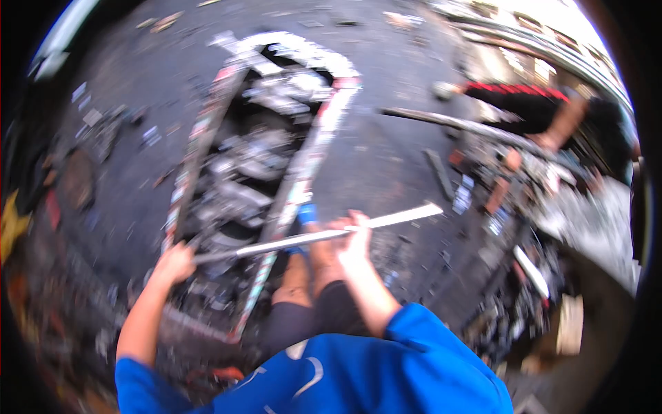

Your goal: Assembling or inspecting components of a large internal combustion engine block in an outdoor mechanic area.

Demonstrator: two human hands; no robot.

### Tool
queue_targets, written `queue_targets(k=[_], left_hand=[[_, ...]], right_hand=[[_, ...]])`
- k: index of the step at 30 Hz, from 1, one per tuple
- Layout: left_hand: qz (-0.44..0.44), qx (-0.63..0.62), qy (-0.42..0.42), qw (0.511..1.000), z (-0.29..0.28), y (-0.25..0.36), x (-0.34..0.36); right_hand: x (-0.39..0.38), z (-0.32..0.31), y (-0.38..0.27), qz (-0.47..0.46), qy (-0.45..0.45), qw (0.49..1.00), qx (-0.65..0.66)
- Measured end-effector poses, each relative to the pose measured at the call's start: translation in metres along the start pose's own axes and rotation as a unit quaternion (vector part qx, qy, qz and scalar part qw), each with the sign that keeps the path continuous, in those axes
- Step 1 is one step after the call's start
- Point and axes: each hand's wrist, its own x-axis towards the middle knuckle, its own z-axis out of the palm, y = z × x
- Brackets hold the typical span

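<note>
Both of my hands are on a long, pale metal bar (296, 241) that lies slantwise in front of my legs. My left hand (176, 263) is closed round its left end. My right hand (354, 237) grips it further along, and the bar's flat, bright end sticks out past it to the right. Beneath the bar is a long frame with worn, painted edges (323, 141). Grey metal pieces (238, 162) fill the dark space inside it; motion blur hides their exact kind.
At the right, another person's arm (567, 124) reaches to a long dark pole (458, 124). Scrap and rubble (507, 317) lie at lower right, near a pale block (569, 324). Small debris (103, 127) is scattered over the dark floor (393, 69). A yellow thing (12, 224) shows far left.
</note>
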Motion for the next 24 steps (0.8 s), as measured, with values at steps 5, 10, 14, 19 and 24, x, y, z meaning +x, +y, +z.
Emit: queue_targets(k=[5,10,14,19,24], left_hand=[[0.016,-0.033,0.053,0.998,-0.03,0.023,-0.001],[-0.034,-0.073,0.038,0.996,-0.011,0.021,-0.014],[-0.083,-0.111,0.038,0.99,-0.023,0.029,-0.01],[-0.104,-0.134,0.072,0.983,-0.009,0.021,-0.012],[-0.089,-0.109,0.061,0.988,-0.013,0.014,0.007]], right_hand=[[-0.01,-0.05,-0.03,0.033,-0.042,0.992,0.111],[-0.006,-0.013,-0.026,0.015,-0.081,0.995,0.048],[0.017,0.044,-0.027,-0.022,-0.082,0.996,0.015],[0.015,0.082,-0.019,-0.004,-0.153,0.988,0.002],[0.01,0.055,-0.025,0.005,-0.124,0.992,0.02]])
